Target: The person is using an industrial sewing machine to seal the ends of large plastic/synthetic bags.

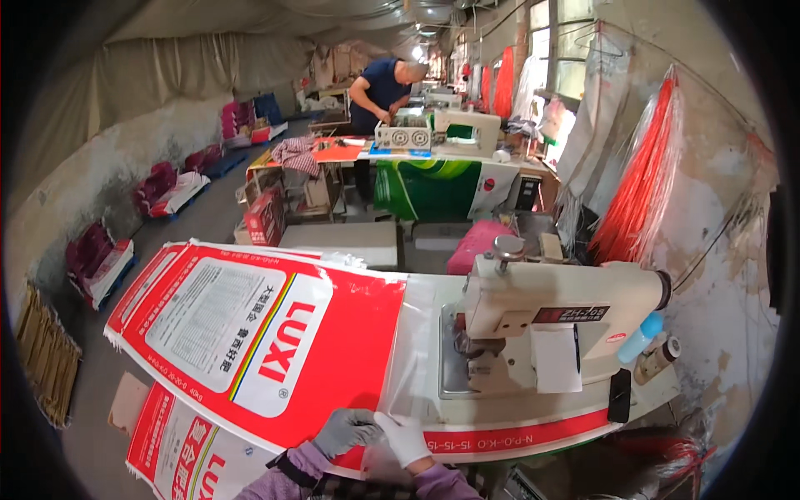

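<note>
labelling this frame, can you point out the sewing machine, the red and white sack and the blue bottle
sewing machine [567,300], head view, middle of its cream arm
red and white sack [333,367], head view, red panel of its face
blue bottle [640,337], head view, middle of its body

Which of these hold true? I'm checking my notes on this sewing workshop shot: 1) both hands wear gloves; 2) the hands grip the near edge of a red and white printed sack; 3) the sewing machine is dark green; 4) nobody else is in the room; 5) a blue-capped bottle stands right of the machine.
1) True: the left hand wears a grey glove, the right hand a white one.
2) True: both pinch the near edge of the sack.
3) False: the sewing machine is cream.
4) False: a person bends over a far table.
5) True: the bottle stands there.
</note>
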